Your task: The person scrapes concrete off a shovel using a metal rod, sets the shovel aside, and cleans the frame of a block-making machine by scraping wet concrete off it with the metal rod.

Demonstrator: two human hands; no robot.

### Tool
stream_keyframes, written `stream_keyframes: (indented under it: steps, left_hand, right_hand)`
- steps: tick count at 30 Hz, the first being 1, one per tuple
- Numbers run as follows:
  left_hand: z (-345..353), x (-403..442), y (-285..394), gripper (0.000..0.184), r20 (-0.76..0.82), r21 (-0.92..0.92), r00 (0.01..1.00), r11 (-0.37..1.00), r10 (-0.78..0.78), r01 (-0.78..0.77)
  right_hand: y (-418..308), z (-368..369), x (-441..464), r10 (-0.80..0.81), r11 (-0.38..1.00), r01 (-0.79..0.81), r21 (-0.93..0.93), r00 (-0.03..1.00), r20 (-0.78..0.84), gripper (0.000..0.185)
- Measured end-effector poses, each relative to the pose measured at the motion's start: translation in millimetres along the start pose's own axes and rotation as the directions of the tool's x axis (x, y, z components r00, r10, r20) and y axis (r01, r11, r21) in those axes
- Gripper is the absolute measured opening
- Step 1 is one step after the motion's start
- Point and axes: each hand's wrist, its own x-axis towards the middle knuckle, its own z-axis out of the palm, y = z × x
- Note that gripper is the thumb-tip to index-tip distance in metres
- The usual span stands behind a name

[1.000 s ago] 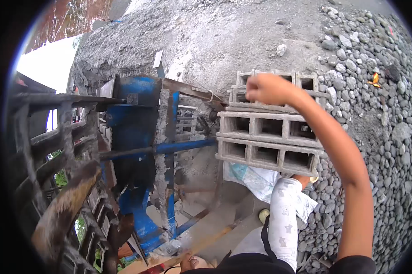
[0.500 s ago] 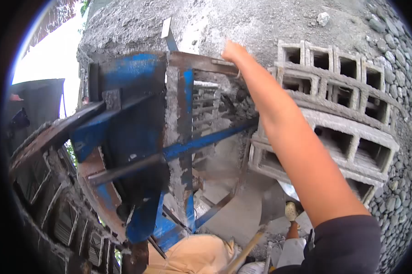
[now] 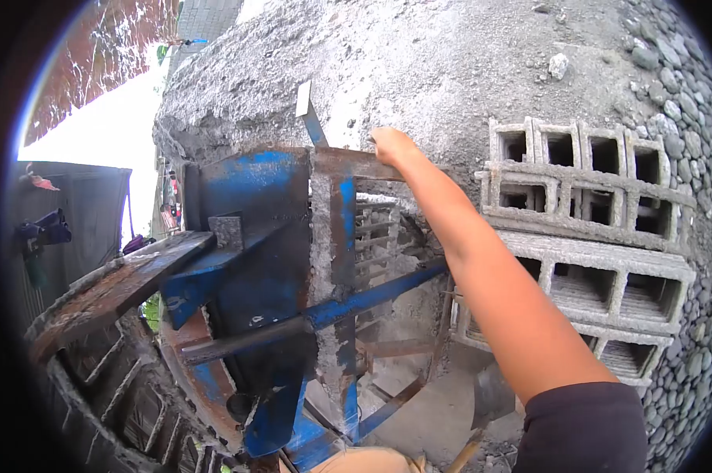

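Observation:
My right hand (image 3: 393, 148) reaches in from the lower right, its fingers curled closed. It is at the rusty top bar (image 3: 352, 164) of a blue and black metal machine frame (image 3: 253, 229); whatever lies inside the fingers is hidden. Below the hand, a blue pipe (image 3: 372, 299) runs across the frame. A short upright metal strip (image 3: 311, 118) stands just left of the hand. Hollow concrete blocks (image 3: 581, 169) are stacked right of my forearm, which covers part of them. My left hand is out of sight.
Grey sand (image 3: 419, 63) is heaped behind the machine. Rounded stones (image 3: 687, 347) line the right side. A rusty ladder-like metal piece (image 3: 119, 386) stands at lower left. A shovel blade (image 3: 494, 394) and a cream sack (image 3: 364, 461) are at the bottom.
The view has tilted upward, so the machine and blocks sit lower in the picture. My right hand has moved left along the rusty bar, still closed.

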Motion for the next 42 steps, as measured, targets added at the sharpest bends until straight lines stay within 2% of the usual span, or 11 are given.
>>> stream_keyframes:
  steps: [12, 16, 19, 21, 23, 26, 29, 32, 34, 36, 42]
  left_hand:
    - [-55, 29, -30, 0.025, 0.175, 0.048, 0.957, 0.969, 0.229, -0.241]
    - [-115, 67, -54, 0.025, 0.231, 0.074, 0.88, 0.895, 0.414, -0.44]
    - [-126, 33, -39, 0.021, 0.347, 0.179, 0.687, 0.674, 0.639, -0.717]
    - [-123, 67, -56, 0.023, 0.38, 0.073, 0.287, 0.281, 0.879, -0.957]
    - [-112, 63, -59, 0.023, 0.372, -0.24, 0.089, 0.188, 0.924, -0.952]
    - [-103, 48, -54, 0.029, 0.312, -0.138, -0.106, -0.065, 0.944, -0.988]
    - [-87, 37, -49, 0.026, 0.334, -0.441, 0.133, 0.279, 0.933, -0.853]
    - [-74, 49, -24, 0.018, 0.344, -0.59, 0.161, 0.346, 0.925, -0.73]
    - [-74, 43, -10, 0.015, 0.26, -0.645, 0.274, 0.378, 0.926, -0.664]
    - [-61, 62, 9, 0.018, 0.194, -0.701, 0.377, 0.397, 0.906, -0.592]
    - [-25, 97, 47, 0.026, 0.1, -0.779, 0.543, 0.405, 0.834, -0.478]
  right_hand:
    - [-141, -242, -144, -0.201, 0.943, 0.319, 0.099, 0.779, -0.594, 0.022]
    - [-189, -292, -239, -0.025, 0.995, 0.086, 0.048, 0.697, -0.717, 0.034]
    - [-203, -314, -328, 0.08, 0.997, -0.063, 0.055, 0.527, -0.846, 0.028]
    - [-210, -334, -411, 0.301, 0.953, -0.196, 0.229, 0.589, -0.75, 0.023]
    - [-213, -343, -501, 0.477, 0.829, 0.005, 0.559, 0.517, -0.711, 0.022]
    - [-233, -356, -659, 0.648, 0.523, 0.253, 0.814, 0.503, -0.573, 0.014]
    - [-204, -356, -827, 0.344, 0.411, 0.014, 0.911, 0.924, -0.169, 0.013]
    - [-277, -307, -942, 0.682, 0.357, -0.294, 0.887, 0.731, -0.032, 0.041]
    - [-235, -282, -1001, 0.625, 0.101, -0.182, 0.978, 0.777, 0.08, 0.036]
    - [-212, -268, -1041, 0.752, -0.142, -0.044, 0.989, 0.644, 0.137, 0.026]
    - [-219, -212, -1110, 0.948, -0.018, 0.016, 1.0, 0.317, 0.012, 0.021]
